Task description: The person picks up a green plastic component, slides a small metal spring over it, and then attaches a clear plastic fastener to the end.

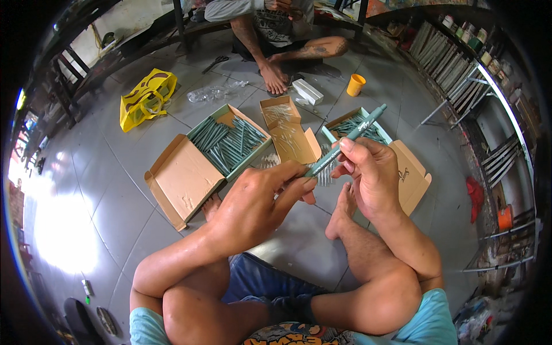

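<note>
A dark green pen [326, 159] with pale lettering slants up to the right in front of me. My left hand [259, 198] is closed around its lower end, thumb and fingers pressed together. My right hand [371, 169] pinches the pen's middle between thumb and fingers, and its upper end sticks out beyond them. Left of centre lies an open cardboard box [187, 181] with many green pens [227, 141] in it. Another open box [411, 178], partly behind my right hand, holds more green pens [351, 126]. Between them stands a brown carton [296, 149] of thin clear pieces [282, 118].
Across from me a person sits cross-legged, a bare foot [273, 77] near the carton. A yellow bag [148, 98], crumpled clear plastic [215, 91], a white box [307, 91] and an orange cup [356, 85] lie about the tiled floor. Metal racks [460, 95] line the right side.
</note>
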A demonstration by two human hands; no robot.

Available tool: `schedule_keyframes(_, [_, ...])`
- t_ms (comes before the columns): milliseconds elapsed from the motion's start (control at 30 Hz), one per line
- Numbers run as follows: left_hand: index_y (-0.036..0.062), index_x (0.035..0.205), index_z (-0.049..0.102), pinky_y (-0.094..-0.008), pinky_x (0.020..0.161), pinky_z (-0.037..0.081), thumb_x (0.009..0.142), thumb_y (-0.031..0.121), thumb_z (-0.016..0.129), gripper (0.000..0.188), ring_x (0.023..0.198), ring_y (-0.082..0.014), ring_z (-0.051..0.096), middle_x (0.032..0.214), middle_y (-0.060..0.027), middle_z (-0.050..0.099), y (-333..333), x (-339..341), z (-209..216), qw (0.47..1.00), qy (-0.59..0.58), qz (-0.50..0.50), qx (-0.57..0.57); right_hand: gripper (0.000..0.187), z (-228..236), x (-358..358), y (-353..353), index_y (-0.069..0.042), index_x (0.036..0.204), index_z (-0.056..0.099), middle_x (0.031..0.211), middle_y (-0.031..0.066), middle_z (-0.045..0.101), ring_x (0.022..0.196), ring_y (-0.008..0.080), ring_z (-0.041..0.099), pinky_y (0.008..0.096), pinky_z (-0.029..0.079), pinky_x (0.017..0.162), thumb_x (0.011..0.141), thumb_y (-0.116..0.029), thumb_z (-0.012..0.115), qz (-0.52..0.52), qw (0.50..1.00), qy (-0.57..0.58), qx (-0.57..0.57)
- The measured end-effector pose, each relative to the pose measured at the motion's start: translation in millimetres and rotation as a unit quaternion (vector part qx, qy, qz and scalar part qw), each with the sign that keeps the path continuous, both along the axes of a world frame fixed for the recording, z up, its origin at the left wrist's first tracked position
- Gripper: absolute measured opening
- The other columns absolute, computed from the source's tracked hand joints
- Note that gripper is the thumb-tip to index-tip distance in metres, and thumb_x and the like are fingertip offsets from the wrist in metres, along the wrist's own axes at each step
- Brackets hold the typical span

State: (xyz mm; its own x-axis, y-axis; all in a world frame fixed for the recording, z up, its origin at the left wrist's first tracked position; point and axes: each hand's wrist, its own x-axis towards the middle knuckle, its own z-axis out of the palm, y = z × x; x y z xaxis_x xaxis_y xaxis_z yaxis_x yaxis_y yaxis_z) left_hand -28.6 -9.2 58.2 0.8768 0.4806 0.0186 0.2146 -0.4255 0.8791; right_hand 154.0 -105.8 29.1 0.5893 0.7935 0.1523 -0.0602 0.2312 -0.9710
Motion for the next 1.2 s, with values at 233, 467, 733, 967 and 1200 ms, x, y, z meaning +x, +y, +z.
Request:
schedule_keyframes(233, [0.0043, 0.103, 0.066, -0.0322, 0.066, 0.052, 0.101, 0.025, 0.055, 0.023, 0.074, -0.0147, 0.065, 0.085, -0.0048, 0.070, 0.7, 3.6, -21.4, 0.998, -0.065, -0.002, -0.007, 0.017, -1.9, -11.0, -0.6, 0.003, 0.099, 0.072, 0.087, 0.0075, 0.071, 0.078, 0.0125, 0.067, 0.0253, 0.056, 0.064, 0.087, -0.009, 0.071, 0.147, 0.989, 0.000, -0.033])
schedule_keyframes(467, [0.0029, 0.101, 0.064, -0.0356, 0.073, 0.051, 0.100, 0.022, 0.053, 0.022, 0.081, -0.0224, 0.067, 0.088, -0.0095, 0.070, 3.3, 5.2, -14.5, 0.998, -0.046, -0.031, 0.005, 0.017, -0.2, -0.6, -7.6, 0.002, 0.095, 0.073, 0.085, 0.0071, 0.071, 0.075, 0.0118, 0.065, 0.0266, 0.054, 0.063, 0.085, -0.011, 0.073, 0.113, 0.993, -0.020, -0.040])
schedule_keyframes(733, [0.0000, 0.097, 0.062, -0.0397, 0.068, 0.050, 0.098, 0.018, 0.055, 0.020, 0.074, -0.0317, 0.068, 0.080, -0.0135, 0.069, 0.5, 9.0, -17.7, 0.996, -0.082, -0.031, 0.025, 0.023, 6.6, 11.1, -10.5, 0.000, 0.094, 0.075, 0.080, 0.0044, 0.069, 0.072, 0.0093, 0.061, 0.0254, 0.052, 0.062, 0.086, -0.021, 0.073, 0.060, 0.997, 0.021, -0.034])
schedule_keyframes(967, [-0.0010, 0.098, 0.062, -0.0375, 0.070, 0.052, 0.098, 0.019, 0.056, 0.021, 0.076, -0.0288, 0.070, 0.080, -0.0137, 0.069, -5.6, 11.6, -6.9, 0.999, -0.035, 0.010, -0.022, 0.022, 5.5, 2.2, -4.3, 0.003, 0.097, 0.072, 0.079, 0.0064, 0.069, 0.068, 0.0097, 0.061, 0.0263, 0.052, 0.062, 0.086, -0.016, 0.069, 0.084, 0.995, 0.008, -0.055])
schedule_keyframes(1200, [-0.0015, 0.102, 0.062, -0.0344, 0.075, 0.053, 0.100, 0.020, 0.053, 0.024, 0.082, -0.0231, 0.070, 0.084, -0.0116, 0.070, 0.6, 11.0, -20.5, 0.996, -0.093, -0.007, 0.005, 0.023, -5.7, -1.4, -2.7, 0.003, 0.100, 0.073, 0.086, 0.0059, 0.072, 0.075, 0.0101, 0.063, 0.0239, 0.050, 0.064, 0.088, -0.016, 0.072, 0.132, 0.990, -0.031, -0.040])
